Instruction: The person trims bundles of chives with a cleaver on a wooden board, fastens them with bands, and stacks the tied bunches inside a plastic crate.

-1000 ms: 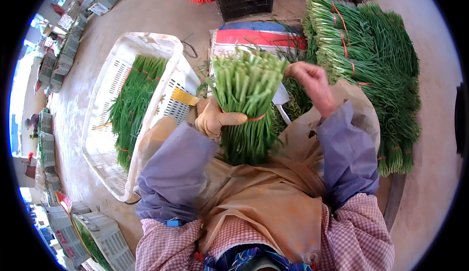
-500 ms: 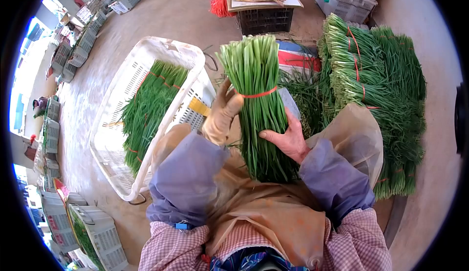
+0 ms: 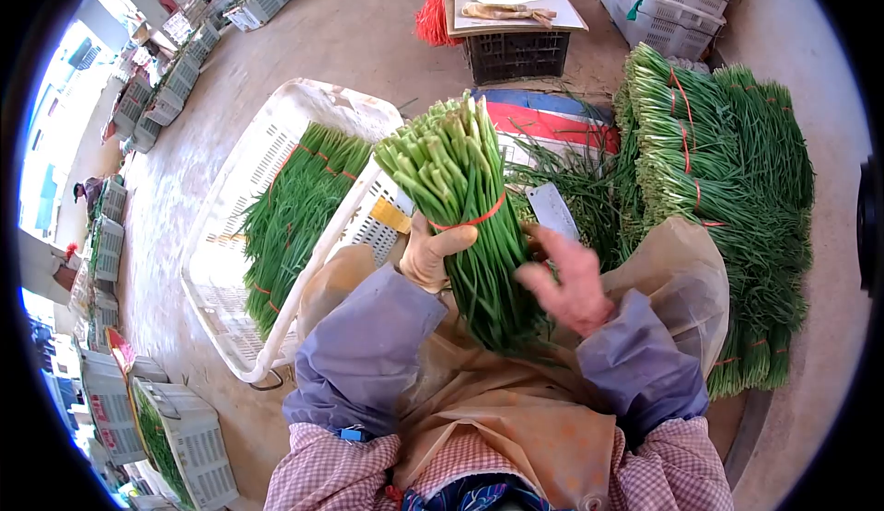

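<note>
Closed around the bundle of green stalks (image 3: pixel 486 246), our gloved left hand (image 3: pixel 431 255) grips it from its left side, the thumb laid across the front by the red band (image 3: pixel 474 220) and the other fingers mostly hidden behind. Our bare right hand (image 3: pixel 573 283) holds nothing that we can see: its fingers are spread and blurred just beside the leafy part on the right, and we cannot tell whether the tips touch the leaves. Between our two hands, the bundle stands tilted in front of us above the apron (image 3: pixel 516 400), its long axis slanting from the pale cut ends, up and to the left, down to the dark leaves near our lap on the right. So the left hand has it near the band, toward the cut ends, while the right is nearer the leaves. To our left, just beyond that forearm, sits the white basket (image 3: pixel 216 262) with banded greens (image 3: pixel 299 207) lying in it; on our other side, past the right hand, is the large stack of bundles (image 3: pixel 737 180). Just past the right fingers a flat metal blade (image 3: pixel 552 210) lies near loose greens (image 3: pixel 589 193), with the striped sack (image 3: pixel 552 124) farther off.
</note>
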`<state>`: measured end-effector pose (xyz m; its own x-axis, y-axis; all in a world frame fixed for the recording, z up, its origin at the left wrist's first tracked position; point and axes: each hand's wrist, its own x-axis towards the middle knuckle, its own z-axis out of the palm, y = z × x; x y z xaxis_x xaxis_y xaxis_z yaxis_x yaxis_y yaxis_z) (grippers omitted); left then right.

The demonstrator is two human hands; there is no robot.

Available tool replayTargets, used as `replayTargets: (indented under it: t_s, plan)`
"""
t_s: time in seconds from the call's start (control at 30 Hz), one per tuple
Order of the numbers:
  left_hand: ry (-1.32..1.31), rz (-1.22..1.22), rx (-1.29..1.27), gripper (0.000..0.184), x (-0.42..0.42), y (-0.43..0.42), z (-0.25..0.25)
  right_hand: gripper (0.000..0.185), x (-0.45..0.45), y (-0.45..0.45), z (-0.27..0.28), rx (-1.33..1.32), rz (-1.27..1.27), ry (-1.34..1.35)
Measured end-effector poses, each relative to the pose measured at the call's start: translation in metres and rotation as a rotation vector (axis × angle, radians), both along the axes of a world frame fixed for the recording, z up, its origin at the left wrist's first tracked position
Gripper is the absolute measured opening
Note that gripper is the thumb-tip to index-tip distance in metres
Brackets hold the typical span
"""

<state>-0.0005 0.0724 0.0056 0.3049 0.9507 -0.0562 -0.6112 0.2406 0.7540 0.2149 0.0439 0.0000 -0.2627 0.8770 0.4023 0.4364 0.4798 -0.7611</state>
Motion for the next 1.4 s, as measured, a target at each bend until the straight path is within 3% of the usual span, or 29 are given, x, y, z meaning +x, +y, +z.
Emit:
replayTargets:
  t_s: [0.03,0.07,0.13,0.17,0.3,0.37,0.5,0.57,0.63,0.77,0.93,1.03,1.13,1.27,1.4]
  plan:
    - [0.088,0.041,0.007,0.069,-0.001,-0.002,-0.002,0.024,0.009,0.006,-0.002,-0.036,-0.082,0.109]
    - [0.081,0.027,0.011,0.07,0.0,-0.004,-0.003,0.021,0.017,0.009,-0.003,-0.074,-0.165,0.218]
    - [0.065,-0.002,0.019,0.074,0.002,-0.006,-0.004,0.034,0.031,0.017,0.002,-0.192,-0.26,0.239]
    - [0.063,-0.03,0.123,0.069,-0.009,0.002,-0.028,0.036,0.031,0.018,0.002,-0.211,-0.247,0.328]
    - [0.055,-0.162,0.101,0.077,-0.009,0.002,-0.032,0.038,0.027,0.016,-0.006,-0.251,-0.21,0.415]
    - [0.048,-0.243,0.081,0.083,-0.012,0.004,-0.037,0.03,0.029,0.016,-0.006,-0.227,-0.174,0.406]
    - [0.009,-0.374,0.155,0.098,-0.005,0.008,-0.022,0.006,0.026,0.017,0.01,-0.284,-0.14,0.54]
    - [-0.035,-0.482,0.225,0.104,0.002,0.009,0.003,0.008,0.026,0.019,0.008,-0.264,-0.11,0.559]
    - [-0.036,-0.435,0.227,0.098,0.011,0.002,0.021,0.013,0.027,0.018,0.007,-0.28,-0.078,0.597]
    - [-0.05,-0.499,0.23,0.108,0.003,0.01,-0.007,0.012,0.029,0.018,0.008,-0.212,-0.04,0.597]
    - [-0.018,-0.446,0.175,0.108,-0.003,0.009,-0.027,0.012,0.03,0.01,0.024,-0.307,0.107,0.668]
    - [-0.023,-0.462,0.184,0.107,0.006,0.009,-0.014,0.015,0.025,0.004,0.042,-0.059,0.143,0.505]
    - [0.022,-0.504,0.341,0.107,0.006,0.018,-0.019,0.015,0.021,-0.003,0.054,-0.002,0.015,0.35]
    - [0.077,-0.517,0.366,0.106,-0.004,0.017,-0.033,0.013,0.022,-0.002,0.046,0.052,0.04,0.328]
    - [0.1,-0.534,0.321,0.107,-0.002,0.019,-0.025,0.009,0.024,-0.007,0.048,-0.126,0.048,0.434]
